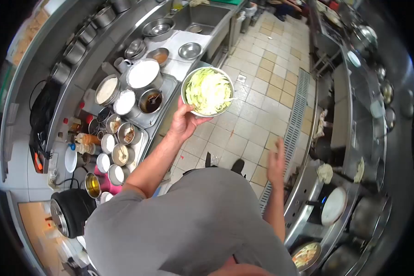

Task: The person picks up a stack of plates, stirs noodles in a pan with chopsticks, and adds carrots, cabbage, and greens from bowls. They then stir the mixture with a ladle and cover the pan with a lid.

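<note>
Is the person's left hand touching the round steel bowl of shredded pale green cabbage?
Touching. The head view shows the left hand cupped against the lower wall of the round steel bowl, holding it up above the tiled floor.

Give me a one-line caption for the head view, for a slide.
Left hand holds a bowl of shredded cabbage beside the seasoning counter; right hand open near the stove.

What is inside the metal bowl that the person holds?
Pale green shredded cabbage fills the metal bowl, which the left hand holds from below. The cabbage covers the bowl's bottom, so anything under it cannot be seen.
</note>
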A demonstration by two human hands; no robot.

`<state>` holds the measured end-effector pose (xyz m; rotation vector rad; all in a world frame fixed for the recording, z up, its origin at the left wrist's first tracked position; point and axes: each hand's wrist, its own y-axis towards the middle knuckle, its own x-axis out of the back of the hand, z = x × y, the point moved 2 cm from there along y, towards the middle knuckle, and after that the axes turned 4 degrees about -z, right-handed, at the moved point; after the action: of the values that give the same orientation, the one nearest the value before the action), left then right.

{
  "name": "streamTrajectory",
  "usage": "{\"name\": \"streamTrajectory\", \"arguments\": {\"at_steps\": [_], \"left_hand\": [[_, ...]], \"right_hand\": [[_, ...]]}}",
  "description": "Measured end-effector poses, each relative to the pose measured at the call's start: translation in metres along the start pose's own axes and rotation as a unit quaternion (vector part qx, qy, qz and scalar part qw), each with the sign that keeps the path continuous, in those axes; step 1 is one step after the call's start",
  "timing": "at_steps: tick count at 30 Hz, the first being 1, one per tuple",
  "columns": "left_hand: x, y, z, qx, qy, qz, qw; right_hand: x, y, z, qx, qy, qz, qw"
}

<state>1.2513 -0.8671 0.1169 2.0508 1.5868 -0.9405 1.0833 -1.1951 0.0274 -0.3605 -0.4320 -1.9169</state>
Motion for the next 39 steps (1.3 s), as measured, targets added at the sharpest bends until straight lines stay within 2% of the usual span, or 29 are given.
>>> {"name": "streamTrajectory", "arguments": {"at_steps": [1, 2, 4, 5, 6, 7, 8, 9, 11, 12, 13, 15, 16, 17, 19, 21, 23, 25, 27, 28, 29, 30, 31, 32, 33, 35, 36, 38, 39], "left_hand": [[0.001, 0.006, -0.003, -0.025, 0.006, -0.022, 0.999], [0.001, 0.014, -0.002, -0.035, 0.004, -0.022, 0.999], [0.004, 0.030, 0.008, -0.028, -0.015, -0.043, 0.999], [-0.003, 0.038, 0.028, -0.008, -0.030, -0.076, 0.997], [0.002, 0.054, 0.030, -0.034, -0.046, -0.137, 0.989], [0.002, 0.063, 0.037, -0.022, -0.087, -0.144, 0.986], [0.001, 0.074, 0.040, -0.022, -0.120, -0.140, 0.983], [0.000, 0.083, 0.040, -0.052, -0.123, -0.156, 0.979], [-0.004, 0.094, 0.045, -0.061, -0.117, -0.192, 0.972], [-0.008, 0.100, 0.044, -0.066, -0.102, -0.213, 0.970], [-0.011, 0.106, 0.044, -0.081, -0.105, -0.218, 0.967], [-0.011, 0.114, 0.043, -0.083, -0.133, -0.262, 0.952], [-0.007, 0.118, 0.044, -0.092, -0.132, -0.273, 0.948], [-0.002, 0.119, 0.042, -0.104, -0.132, -0.277, 0.946], [0.003, 0.120, 0.037, -0.078, -0.176, -0.230, 0.954], [0.006, 0.126, 0.025, -0.086, -0.171, -0.216, 0.957], [0.002, 0.133, 0.003, -0.082, -0.105, -0.224, 0.965], [-0.001, 0.141, -0.034, -0.098, -0.072, -0.235, 0.964], [0.009, 0.139, -0.087, -0.018, 0.063, -0.250, 0.966], [0.037, 0.131, -0.125, -0.079, 0.372, -0.316, 0.869], [0.067, 0.117, -0.168, -0.125, 0.635, -0.355, 0.675], [0.061, 0.091, -0.224, -0.268, 0.673, -0.407, 0.556], [0.086, 0.063, -0.284, -0.333, 0.726, -0.464, 0.383], [0.104, 0.033, -0.341, -0.286, 0.664, -0.606, 0.333], [0.149, -0.004, -0.384, -0.364, 0.640, -0.652, 0.180], [0.169, -0.041, -0.430, -0.220, 0.576, -0.785, 0.049], [0.177, -0.054, -0.444, -0.218, 0.570, -0.791, 0.044], [0.199, -0.074, -0.462, -0.091, 0.593, -0.791, 0.119], [0.209, -0.084, -0.470, -0.087, 0.590, -0.794, 0.117]], "right_hand": [[-0.033, 0.027, 0.029, 0.004, 0.055, 0.068, 0.996], [-0.058, 0.049, 0.059, 0.014, 0.061, 0.084, 0.995], [-0.100, 0.094, 0.114, 0.091, 0.193, 0.164, 0.963], [-0.118, 0.117, 0.114, 0.113, 0.208, 0.194, 0.952], [-0.156, 0.159, 0.115, 0.161, 0.174, 0.170, 0.956], [-0.161, 0.175, 0.106, 0.184, 0.121, 0.108, 0.969], [-0.160, 0.194, 0.111, 0.232, 0.075, 0.096, 0.965], [-0.159, 0.212, 0.119, 0.250, 0.087, 0.122, 0.957], [-0.156, 0.239, 0.125, 0.205, 0.175, 0.169, 0.948], [-0.159, 0.261, 0.120, 0.264, 0.135, 0.202, 0.934], [-0.158, 0.280, 0.118, 0.274, 0.138, 0.213, 0.927], [-0.161, 0.310, 0.126, 0.434, 0.001, 0.293, 0.852], [-0.157, 0.320, 0.142, 0.479, 0.004, 0.292, 0.828], [-0.156, 0.330, 0.152, 0.487, 0.011, 0.296, 0.821], [-0.159, 0.344, 0.160, 0.460, 0.034, 0.415, 0.784], [-0.175, 0.359, 0.161, 0.499, 0.054, 0.389, 0.772], [-0.185, 0.372, 0.173, 0.530, 0.074, 0.348, 0.770], [-0.198, 0.389, 0.187, 0.527, 0.101, 0.338, 0.773], [-0.218, 0.409, 0.203, 0.521, 0.127, 0.327, 0.778], [-0.229, 0.421, 0.208, 0.471, 0.142, 0.322, 0.809], [-0.239, 0.432, 0.212, 0.419, 0.154, 0.321, 0.836], [-0.250, 0.440, 0.217, 0.428, 0.152, 0.331, 0.827], [-0.259, 0.451, 0.221, 0.396, 0.163, 0.312, 0.848], [-0.270, 0.464, 0.229, 0.365, 0.176, 0.290, 0.867], [-0.281, 0.475, 0.240, 0.377, 0.178, 0.297, 0.859], [-0.292, 0.493, 0.252, 0.397, 0.154, 0.233, 0.874], [-0.303, 0.504, 0.254, 0.388, 0.155, 0.223, 0.881], [-0.321, 0.523, 0.263, 0.391, 0.149, 0.189, 0.888], [-0.333, 0.536, 0.262, 0.400, 0.149, 0.181, 0.886]]}}
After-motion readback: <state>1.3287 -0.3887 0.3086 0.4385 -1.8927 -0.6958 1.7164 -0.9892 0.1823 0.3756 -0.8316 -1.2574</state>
